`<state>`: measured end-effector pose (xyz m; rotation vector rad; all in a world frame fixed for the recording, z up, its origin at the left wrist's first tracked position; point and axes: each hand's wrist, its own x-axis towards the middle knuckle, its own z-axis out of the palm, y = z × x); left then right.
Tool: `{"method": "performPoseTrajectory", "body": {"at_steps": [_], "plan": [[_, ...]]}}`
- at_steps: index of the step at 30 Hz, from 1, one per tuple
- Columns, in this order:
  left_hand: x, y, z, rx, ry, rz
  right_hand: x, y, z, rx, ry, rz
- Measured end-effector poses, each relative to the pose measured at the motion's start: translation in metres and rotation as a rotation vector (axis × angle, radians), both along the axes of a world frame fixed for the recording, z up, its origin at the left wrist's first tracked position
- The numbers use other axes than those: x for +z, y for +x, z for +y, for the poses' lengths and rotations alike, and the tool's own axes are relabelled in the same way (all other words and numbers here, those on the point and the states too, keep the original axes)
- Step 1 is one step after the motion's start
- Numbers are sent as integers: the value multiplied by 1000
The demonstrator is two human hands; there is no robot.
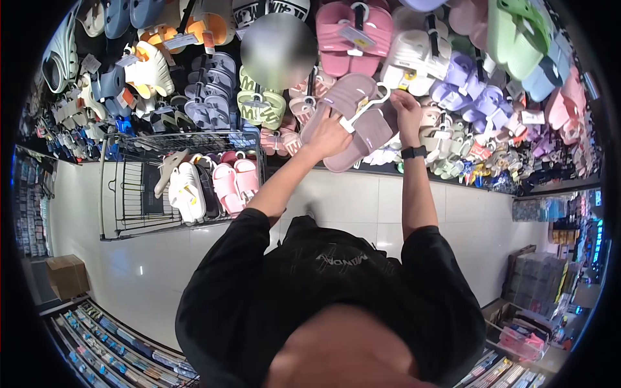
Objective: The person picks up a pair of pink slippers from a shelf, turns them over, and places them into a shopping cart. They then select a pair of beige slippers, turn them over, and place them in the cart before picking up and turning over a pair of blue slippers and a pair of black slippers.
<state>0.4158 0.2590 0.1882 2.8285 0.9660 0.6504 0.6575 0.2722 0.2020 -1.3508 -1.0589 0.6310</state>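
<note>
A pair of mauve slide sandals (pixel 356 129) on a white plastic hanger (pixel 366 107) is held up in front of the shoe display. My left hand (pixel 328 136) is closed on the sandals at their left side, its fingers over the straps. Beside the hanger's hook is my right hand (pixel 407 115), with a dark band on the wrist. Its fingers are curled together near the hook and a yellow tag; what they pinch, if anything, is hidden. Pink slides (pixel 354 39) and white slides (pixel 414 61) hang just behind and above.
A black wire cart (pixel 139 194) stands at left, holding white slides (pixel 187 194) and pink slides (pixel 234 184). Hanging sandals fill the wall ahead. A cardboard box (pixel 67 277) sits on the tiled floor at far left. Stacked clear bins (pixel 535 278) stand at right.
</note>
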Motion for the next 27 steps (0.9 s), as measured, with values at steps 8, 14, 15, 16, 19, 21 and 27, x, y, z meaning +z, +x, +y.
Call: {"method": "performPoseTrajectory", "body": {"at_steps": [8, 14, 15, 16, 19, 21, 27], "plan": [[-10, -21, -137, 271, -900, -891, -31, -60, -179, 253, -161, 657], [-44, -115, -214, -28, -1624, -1804, -48, -144, -258, 385, -291, 730], [-38, -127, -226, -44, -1636, -1837, -48, -156, -267, 399, -298, 722], [-33, -144, -238, -46, -1627, -1848, -47, -175, -277, 424, -308, 708], [-20, -169, -257, -40, -1604, -1824, -29, -200, -286, 358, -189, 524], [-11, -185, -261, -17, -1541, -1744, -4, -218, -285, 287, -40, 463], [67, -246, -248, 294, -173, -513, 55, -277, -259, -6, 233, 307]]}}
